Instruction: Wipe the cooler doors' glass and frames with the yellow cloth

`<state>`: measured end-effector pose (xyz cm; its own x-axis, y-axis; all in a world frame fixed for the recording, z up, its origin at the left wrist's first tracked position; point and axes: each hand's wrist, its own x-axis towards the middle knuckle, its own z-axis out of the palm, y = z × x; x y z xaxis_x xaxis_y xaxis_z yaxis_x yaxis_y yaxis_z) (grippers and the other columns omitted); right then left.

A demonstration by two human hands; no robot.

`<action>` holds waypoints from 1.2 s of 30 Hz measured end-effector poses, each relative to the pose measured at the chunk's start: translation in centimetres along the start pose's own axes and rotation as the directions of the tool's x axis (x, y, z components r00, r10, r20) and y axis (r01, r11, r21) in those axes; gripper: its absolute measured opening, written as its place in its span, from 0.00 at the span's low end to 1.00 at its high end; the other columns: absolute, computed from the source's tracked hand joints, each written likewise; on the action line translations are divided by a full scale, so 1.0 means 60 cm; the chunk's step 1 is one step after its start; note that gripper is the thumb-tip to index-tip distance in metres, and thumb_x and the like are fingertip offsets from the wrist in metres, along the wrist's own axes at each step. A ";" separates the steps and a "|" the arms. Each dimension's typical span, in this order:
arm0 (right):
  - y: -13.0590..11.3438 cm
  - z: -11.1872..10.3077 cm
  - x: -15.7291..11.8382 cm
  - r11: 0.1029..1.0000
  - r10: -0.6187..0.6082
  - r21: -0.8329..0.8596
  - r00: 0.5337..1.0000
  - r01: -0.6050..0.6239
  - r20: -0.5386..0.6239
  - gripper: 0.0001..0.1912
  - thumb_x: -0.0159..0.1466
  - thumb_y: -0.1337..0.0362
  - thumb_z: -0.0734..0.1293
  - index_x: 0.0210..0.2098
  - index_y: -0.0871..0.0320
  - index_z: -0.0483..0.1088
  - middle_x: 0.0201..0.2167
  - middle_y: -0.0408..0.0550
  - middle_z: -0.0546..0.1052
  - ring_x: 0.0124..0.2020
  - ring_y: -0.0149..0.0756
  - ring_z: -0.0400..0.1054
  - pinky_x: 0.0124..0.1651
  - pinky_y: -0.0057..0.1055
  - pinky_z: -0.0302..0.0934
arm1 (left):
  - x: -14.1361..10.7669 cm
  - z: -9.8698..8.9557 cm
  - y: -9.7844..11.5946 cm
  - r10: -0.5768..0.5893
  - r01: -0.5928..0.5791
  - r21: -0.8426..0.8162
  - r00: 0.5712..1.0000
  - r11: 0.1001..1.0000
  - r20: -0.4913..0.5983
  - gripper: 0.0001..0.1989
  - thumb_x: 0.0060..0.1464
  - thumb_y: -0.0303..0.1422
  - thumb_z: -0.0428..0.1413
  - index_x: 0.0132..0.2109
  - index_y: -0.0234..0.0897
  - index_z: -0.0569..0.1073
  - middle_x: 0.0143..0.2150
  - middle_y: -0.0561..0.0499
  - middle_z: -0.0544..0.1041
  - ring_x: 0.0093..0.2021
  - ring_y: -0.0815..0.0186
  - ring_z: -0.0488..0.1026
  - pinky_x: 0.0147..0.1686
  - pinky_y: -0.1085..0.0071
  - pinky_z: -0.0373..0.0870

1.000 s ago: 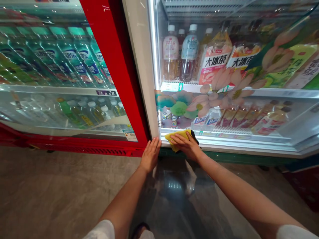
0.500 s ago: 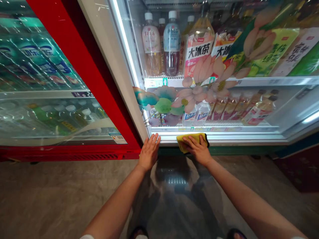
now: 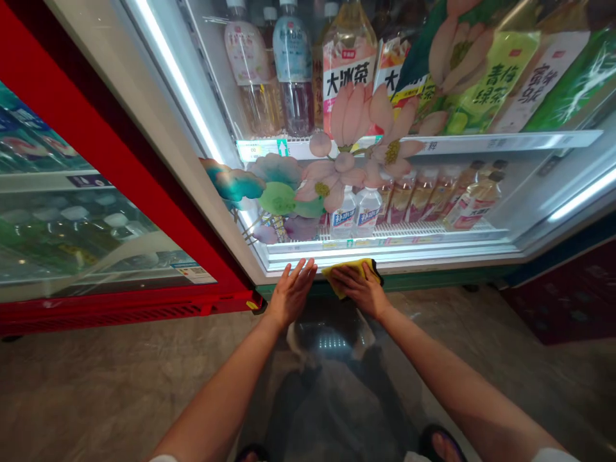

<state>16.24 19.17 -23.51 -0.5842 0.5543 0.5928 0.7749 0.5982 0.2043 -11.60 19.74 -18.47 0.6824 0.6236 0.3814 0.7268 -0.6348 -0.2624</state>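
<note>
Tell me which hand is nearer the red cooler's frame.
Left. The left hand is at the lit fridge's bottom edge, just right of the red frame and apart from it; the right hand, on the yellow cloth, is farther right along that edge.

Black-edged yellow cloth, partly covered

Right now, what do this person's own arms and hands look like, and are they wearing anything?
The ungloved left hand and ungloved right hand show no rings or bracelets. Both bare, tapering forearms carry no visible markings. At the picture's bottom edge, whitish cloth sleeves just show.
</note>
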 end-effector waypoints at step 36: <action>0.128 -0.020 -0.138 0.937 0.323 -0.115 0.944 -0.329 -0.071 0.31 0.69 0.73 0.61 0.67 0.40 0.63 0.71 0.45 0.64 0.74 0.48 0.47 0.73 0.67 0.32 | 0.156 0.027 0.139 0.142 -0.138 0.035 0.972 0.990 -0.185 0.41 0.60 0.25 0.48 0.76 0.31 0.40 0.76 0.45 0.50 0.77 0.58 0.34 0.76 0.52 0.27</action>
<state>27.29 18.49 -25.93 -0.2844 0.6751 0.6807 0.9462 0.3120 0.0859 1.00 21.01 -18.51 0.7521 0.4319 0.4977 0.6281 -0.6983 -0.3432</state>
